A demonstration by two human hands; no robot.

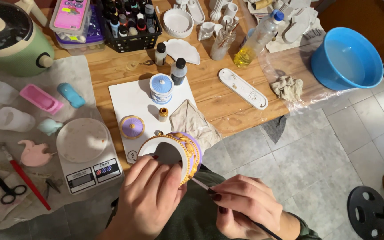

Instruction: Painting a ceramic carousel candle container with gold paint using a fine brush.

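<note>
Head view: the fine brush (201,184) is pinched in the right hand (245,206), its tip best kept light on the gold rim of the lilac jar (181,153) clasped over the lap by the left hand (150,195), short of the white board (132,100) with its lilac lid (132,126).
</note>
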